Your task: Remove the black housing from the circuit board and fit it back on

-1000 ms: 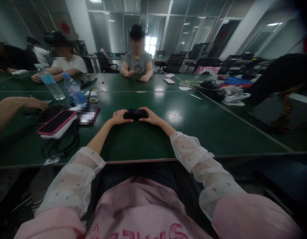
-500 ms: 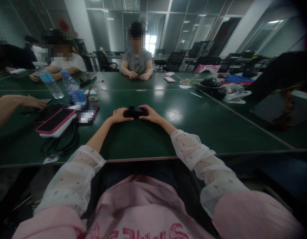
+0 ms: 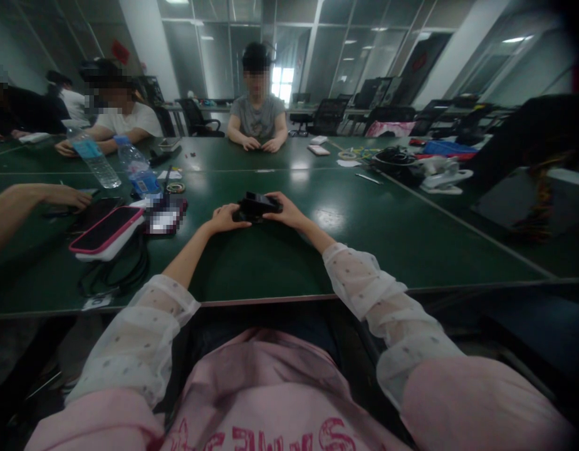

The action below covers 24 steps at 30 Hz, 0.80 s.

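A small black box-shaped object (image 3: 257, 204) is between my hands on the dark green table (image 3: 261, 263). Its upper part sits tilted, higher on the left, over a dark lower part; its exact kind is too dark to make out. Around its left end, my left hand (image 3: 225, 219) is closed, thumb along the near side. My right hand (image 3: 286, 210) grips the right end of the upper part, fingers at the far edge and thumb in front.
To the left lie a pink-edged phone (image 3: 106, 228), another phone (image 3: 166, 216) and black cords (image 3: 115, 272). Two plastic bottles (image 3: 139, 169) stand behind them. Another person's hand (image 3: 76, 197) reaches in at left. Cables and a white device (image 3: 442, 175) lie at right.
The black object's upper part has risen and tilted, and a dark part now shows beneath it. My right hand has shifted slightly up and right; my left hand stays in place.
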Tool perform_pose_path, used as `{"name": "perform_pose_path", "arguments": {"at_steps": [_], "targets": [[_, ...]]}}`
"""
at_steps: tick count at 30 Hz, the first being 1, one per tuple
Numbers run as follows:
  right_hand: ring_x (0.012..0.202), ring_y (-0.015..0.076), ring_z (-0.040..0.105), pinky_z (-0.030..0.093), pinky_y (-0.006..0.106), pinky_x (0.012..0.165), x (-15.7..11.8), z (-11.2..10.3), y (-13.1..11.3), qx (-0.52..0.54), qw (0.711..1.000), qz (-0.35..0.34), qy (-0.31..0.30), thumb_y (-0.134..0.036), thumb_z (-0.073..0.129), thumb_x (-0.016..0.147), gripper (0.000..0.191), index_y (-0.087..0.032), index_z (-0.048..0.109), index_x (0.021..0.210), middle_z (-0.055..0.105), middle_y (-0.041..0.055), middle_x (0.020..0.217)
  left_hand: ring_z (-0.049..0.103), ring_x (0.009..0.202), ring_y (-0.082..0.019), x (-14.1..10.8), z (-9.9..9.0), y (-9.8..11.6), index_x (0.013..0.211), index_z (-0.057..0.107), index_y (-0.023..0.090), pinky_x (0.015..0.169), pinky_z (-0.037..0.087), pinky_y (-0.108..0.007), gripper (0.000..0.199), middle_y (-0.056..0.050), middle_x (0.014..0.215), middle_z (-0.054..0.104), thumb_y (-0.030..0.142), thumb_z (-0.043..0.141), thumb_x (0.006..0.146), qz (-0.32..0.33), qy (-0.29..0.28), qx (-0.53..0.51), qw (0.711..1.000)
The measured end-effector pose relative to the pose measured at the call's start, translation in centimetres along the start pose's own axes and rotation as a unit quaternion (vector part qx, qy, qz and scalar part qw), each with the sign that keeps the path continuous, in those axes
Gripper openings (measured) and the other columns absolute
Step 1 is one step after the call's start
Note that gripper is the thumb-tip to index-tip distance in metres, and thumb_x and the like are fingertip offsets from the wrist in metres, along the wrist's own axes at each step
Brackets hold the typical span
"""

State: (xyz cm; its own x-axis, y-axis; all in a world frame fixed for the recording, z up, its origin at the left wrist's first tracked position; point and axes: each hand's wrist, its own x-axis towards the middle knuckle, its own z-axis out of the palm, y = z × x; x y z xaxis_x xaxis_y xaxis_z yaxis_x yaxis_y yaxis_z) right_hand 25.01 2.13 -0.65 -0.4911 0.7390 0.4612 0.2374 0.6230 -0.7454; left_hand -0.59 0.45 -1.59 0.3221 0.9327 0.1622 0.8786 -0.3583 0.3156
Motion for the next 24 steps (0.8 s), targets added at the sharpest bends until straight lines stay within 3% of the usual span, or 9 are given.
{"name": "perform_pose_path", "arguments": {"at_steps": [6,10,16,19,24], "targets": [[0.11,0.0274,0.055,0.045,0.044,0.096,0.4,-0.4,-0.3,0.026,0.999,0.008,0.041,-0.051,0.074,0.067,0.069,-0.024,0.043,0.123,0.057,0.0089,0.12,0.042,0.126,-0.034,0.0,0.0,0.0,0.128,0.049,0.026,0.106,0.027,-0.049,0.073,-0.008,0.132,0.052,0.071,0.056,0.071,0.013,-0.001,-0.003,1.0],[0.109,0.0277,0.055,0.045,0.044,0.095,0.8,-1.5,0.5,-0.037,0.989,0.036,0.138,-0.051,0.069,0.072,0.068,-0.022,0.037,0.125,0.056,0.0102,0.117,0.04,0.127,-0.034,0.0,-0.1,0.0,0.13,0.048,0.027,0.106,0.025,-0.05,0.075,-0.008,0.135,0.05,0.073,0.055,0.071,0.01,-0.002,-0.003,1.0],[0.116,0.0339,0.048,0.039,0.052,0.1,0.4,-3.9,2.6,-0.257,0.917,0.11,0.285,-0.033,0.07,0.072,0.06,-0.015,0.041,0.122,0.052,0.016,0.119,0.043,0.125,-0.032,0.1,0.1,-0.2,0.129,0.048,0.026,0.105,0.029,-0.048,0.076,-0.008,0.133,0.051,0.075,0.052,0.071,0.017,0.001,0.006,1.0],[0.115,0.0349,0.047,0.039,0.055,0.098,-0.4,-4.1,3.4,-0.299,0.892,0.151,0.302,-0.03,0.067,0.073,0.055,-0.013,0.042,0.119,0.053,0.0176,0.117,0.045,0.123,-0.032,0.1,0.1,-0.3,0.128,0.049,0.026,0.104,0.03,-0.048,0.076,-0.008,0.13,0.053,0.075,0.052,0.071,0.019,0.002,0.008,1.0],[0.117,0.04,0.045,0.038,0.063,0.094,-1.4,-3.4,4.6,-0.323,0.882,0.199,0.279,-0.035,0.07,0.072,0.056,-0.011,0.043,0.115,0.052,0.0213,0.116,0.045,0.123,-0.032,0.1,0.1,-0.1,0.127,0.049,0.027,0.104,0.029,-0.048,0.075,-0.007,0.13,0.053,0.075,0.053,0.07,0.011,-0.001,0.007,1.0]]}}
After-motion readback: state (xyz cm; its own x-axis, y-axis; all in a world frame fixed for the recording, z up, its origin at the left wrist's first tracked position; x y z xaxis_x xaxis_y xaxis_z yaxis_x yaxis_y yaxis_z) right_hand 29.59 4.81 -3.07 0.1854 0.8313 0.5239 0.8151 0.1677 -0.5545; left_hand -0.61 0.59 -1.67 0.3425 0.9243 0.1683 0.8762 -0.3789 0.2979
